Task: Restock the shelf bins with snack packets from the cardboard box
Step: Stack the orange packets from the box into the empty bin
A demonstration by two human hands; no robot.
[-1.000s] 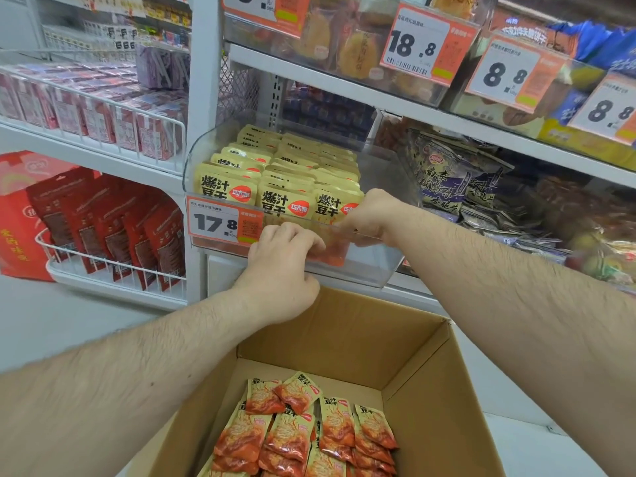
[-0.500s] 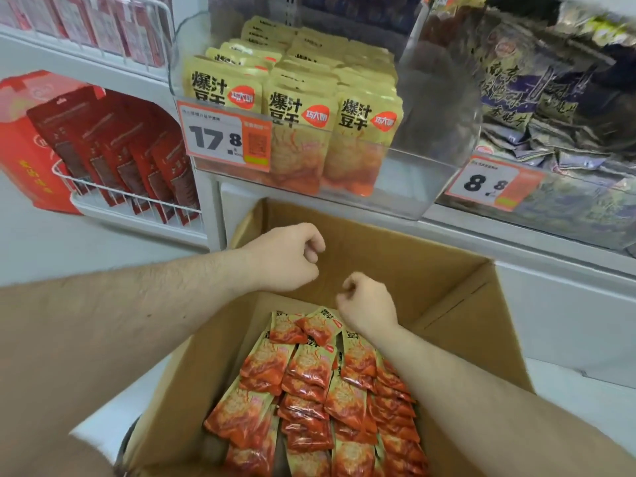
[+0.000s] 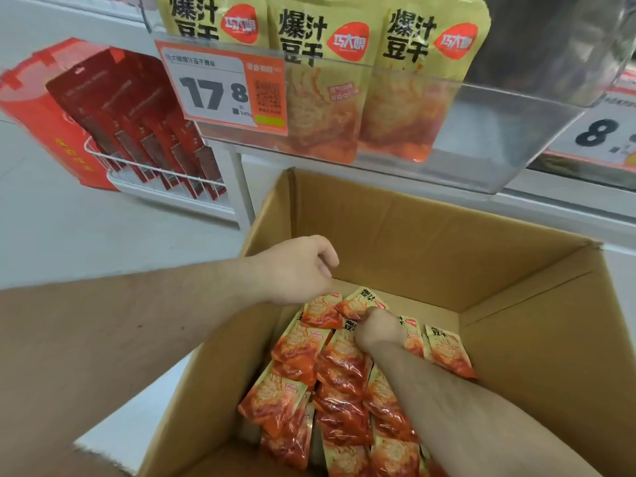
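Right hand (image 3: 377, 327) pinches a snack packet (image 3: 358, 304) in cardboard box (image 3: 430, 235), fingertips hidden; left hand (image 3: 296, 270) loosely curled w/ nothing held, box front cut off

"17.8" on orange price tag (image 3: 220, 87); "爆汁豆干" on yellow packets (image 3: 323, 77)

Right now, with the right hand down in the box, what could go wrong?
The right hand pinches one packet by its corner; it may slip. Loose packets overlap there, so neighbours could lift too. The clear bin overhangs the cardboard box, so a straight lift could knock its front edge.
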